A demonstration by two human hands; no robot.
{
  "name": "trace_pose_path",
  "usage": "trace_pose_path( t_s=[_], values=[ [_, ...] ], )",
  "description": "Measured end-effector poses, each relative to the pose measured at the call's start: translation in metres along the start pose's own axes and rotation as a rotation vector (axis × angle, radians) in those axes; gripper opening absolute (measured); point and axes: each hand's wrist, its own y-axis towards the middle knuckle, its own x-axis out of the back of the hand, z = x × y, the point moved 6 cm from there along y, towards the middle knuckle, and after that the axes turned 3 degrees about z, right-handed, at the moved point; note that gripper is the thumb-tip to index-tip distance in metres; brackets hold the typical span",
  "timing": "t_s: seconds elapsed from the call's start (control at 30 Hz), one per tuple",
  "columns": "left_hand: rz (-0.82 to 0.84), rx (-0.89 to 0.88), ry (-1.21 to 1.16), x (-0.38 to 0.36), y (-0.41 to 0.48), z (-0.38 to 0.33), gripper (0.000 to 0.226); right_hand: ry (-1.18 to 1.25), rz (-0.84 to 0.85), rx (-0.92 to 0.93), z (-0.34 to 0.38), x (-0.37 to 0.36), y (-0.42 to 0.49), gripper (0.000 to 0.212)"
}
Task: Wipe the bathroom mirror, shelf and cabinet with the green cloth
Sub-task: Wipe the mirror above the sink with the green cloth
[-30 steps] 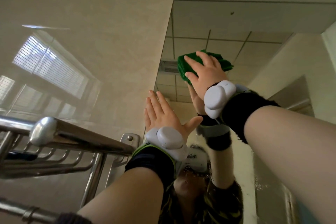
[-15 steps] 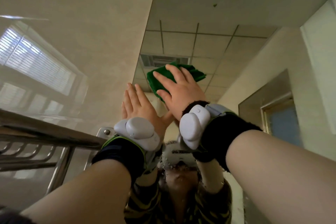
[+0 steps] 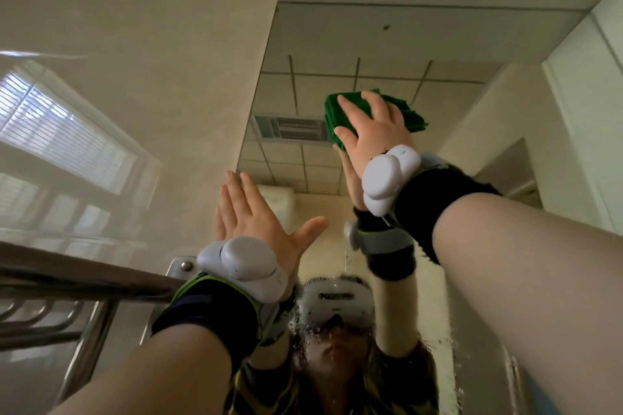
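2 hands are up at the large frameless wall mirror (image 3: pixel 438 44). The right hand (image 3: pixel 374 135) presses the folded green cloth (image 3: pixel 409 114) flat on the upper glass, fingers spread across it. The left hand (image 3: pixel 256 216) lies flat by the mirror's left edge, fingers together, thumb out. Best, I judge, to press evenly and overlap strokes down toward the water droplets (image 3: pixel 313 330), clear of the chrome metal rack (image 3: pixel 84 280).

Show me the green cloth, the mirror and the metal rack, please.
green cloth (image 3: pixel 410 116): head view, on its exposed right corner.
mirror (image 3: pixel 371 40): head view, on bare glass near the top.
metal rack (image 3: pixel 84 274): head view, on its top bar.
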Motion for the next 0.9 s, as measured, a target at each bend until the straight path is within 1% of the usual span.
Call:
trace_pose_path(
  t_s=[0.1,0.23,0.37,0.5,0.57,0.67,0.8,0.9],
  values=[
    [0.027,0.006,-0.003,0.001,0.000,0.000,0.132,0.008,-0.021,-0.008,0.004,0.000,-0.013,0.048],
    [0.082,0.027,-0.019,0.004,-0.002,-0.002,0.131,0.013,0.020,0.048,0.008,0.002,-0.033,0.048],
    [0.117,0.028,-0.006,0.009,-0.003,-0.008,0.131,0.022,0.054,0.043,0.011,0.004,-0.052,0.048],
    [0.132,0.041,-0.011,0.017,-0.004,-0.014,0.125,0.044,0.089,0.081,0.015,0.002,-0.081,0.049],
    [0.134,-0.015,0.039,0.021,-0.003,-0.022,0.122,0.037,0.111,0.099,0.016,-0.001,-0.090,0.050],
    [0.157,-0.088,0.048,0.022,-0.002,-0.043,0.127,0.017,0.152,0.120,0.013,-0.002,-0.083,0.050],
    [0.175,-0.084,-0.007,0.008,-0.003,-0.063,0.129,0.080,0.151,-0.011,-0.014,0.005,-0.054,0.049],
    [0.158,-0.087,0.009,-0.003,-0.006,-0.061,0.129,0.048,0.130,-0.051,-0.034,0.012,-0.031,0.049]
  ],
)
